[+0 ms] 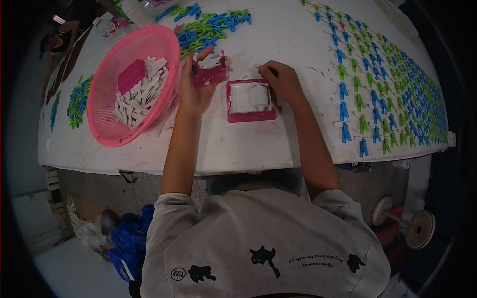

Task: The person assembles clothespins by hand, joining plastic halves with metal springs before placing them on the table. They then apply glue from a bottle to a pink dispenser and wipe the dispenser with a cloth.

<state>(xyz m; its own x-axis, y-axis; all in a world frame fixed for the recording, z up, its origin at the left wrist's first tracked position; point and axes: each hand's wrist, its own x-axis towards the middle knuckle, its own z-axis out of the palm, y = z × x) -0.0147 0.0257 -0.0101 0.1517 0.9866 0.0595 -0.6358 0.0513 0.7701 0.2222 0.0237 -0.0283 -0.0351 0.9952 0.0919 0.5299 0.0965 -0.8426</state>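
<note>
My left hand (191, 94) is closed around a magenta plastic piece (211, 75) smeared with white material along its upper edge. My right hand (284, 82) has its fingers pinched together just above the right corner of a pink tray; what is between the fingertips, if anything, is too small to make out. In that pink tray (251, 117) lies a white block (242, 98) with a rounded white roll on its right side. White residue clings to the tray's inner edges.
A pink basket (175, 59) at left holds white strips (141, 94) and a magenta box (131, 75). Blue and green clothespins are piled at the back (208, 31) and far left (79, 102). Clothespins in rows (377, 94) cover the table's right side. Bottles (105, 27) stand behind the basket.
</note>
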